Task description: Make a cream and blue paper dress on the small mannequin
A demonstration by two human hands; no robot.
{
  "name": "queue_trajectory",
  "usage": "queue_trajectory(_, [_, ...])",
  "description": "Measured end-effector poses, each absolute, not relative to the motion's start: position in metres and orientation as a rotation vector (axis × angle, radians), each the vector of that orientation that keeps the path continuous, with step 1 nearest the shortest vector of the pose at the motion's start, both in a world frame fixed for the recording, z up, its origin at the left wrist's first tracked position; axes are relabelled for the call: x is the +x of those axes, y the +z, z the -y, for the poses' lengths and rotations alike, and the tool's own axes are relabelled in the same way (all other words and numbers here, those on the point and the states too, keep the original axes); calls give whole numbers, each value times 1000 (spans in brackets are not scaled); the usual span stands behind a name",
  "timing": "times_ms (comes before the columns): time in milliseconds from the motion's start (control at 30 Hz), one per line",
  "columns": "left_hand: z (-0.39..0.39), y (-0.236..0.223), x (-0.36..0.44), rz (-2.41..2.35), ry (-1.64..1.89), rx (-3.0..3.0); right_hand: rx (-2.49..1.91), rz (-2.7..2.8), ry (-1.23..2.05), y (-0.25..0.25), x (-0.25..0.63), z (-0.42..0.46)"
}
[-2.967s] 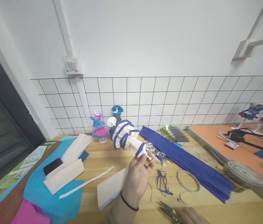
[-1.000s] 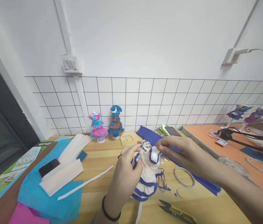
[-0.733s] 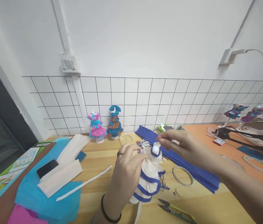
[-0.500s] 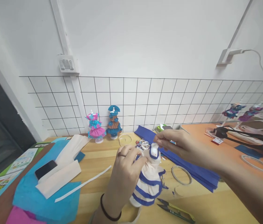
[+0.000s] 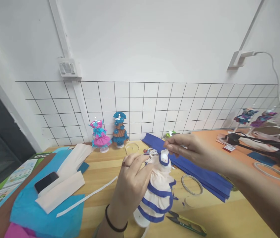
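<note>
A small mannequin in a cream paper dress with blue stripes [image 5: 158, 193] stands upright on the wooden table [image 5: 105, 172] in front of me. My left hand [image 5: 132, 181] wraps round its waist from the left, fingers curled on the paper. My right hand [image 5: 187, 148] reaches in from the right and pinches the top of the figure at the blue-collared neck [image 5: 164, 158].
Thread snips [image 5: 187, 224] lie just right of the dress base. A clear tape ring [image 5: 192, 184] and dark blue crepe paper [image 5: 192, 167] lie to the right. Two finished paper-dress figures [image 5: 100, 137] stand by the wire grid. Cream strips, a phone [image 5: 46, 181] and blue paper lie left.
Three seconds ago my left hand alone held the dress up, lying sideways. Now the figure stands upright near me, and my right hand has come onto its neck.
</note>
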State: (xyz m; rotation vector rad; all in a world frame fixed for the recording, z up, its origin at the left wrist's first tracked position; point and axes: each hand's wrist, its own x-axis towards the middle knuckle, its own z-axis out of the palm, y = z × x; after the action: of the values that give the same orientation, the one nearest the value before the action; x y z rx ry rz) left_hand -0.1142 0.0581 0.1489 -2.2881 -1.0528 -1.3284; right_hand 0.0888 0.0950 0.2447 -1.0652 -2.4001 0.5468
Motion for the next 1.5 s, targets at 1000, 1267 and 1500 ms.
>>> queue_trajectory(1000, [-54,160,-123,1259,-1344,-2849,-1097,2467,381,251,73,-87])
queue_trajectory(1267, [-55,152,-124,1364,-1789,-2645,-1093,2456,410,252,71,-85])
queue_trajectory(1500, [-49,152,-114,1603,-1882,-2647,-1110,2439,380,251,70,-84])
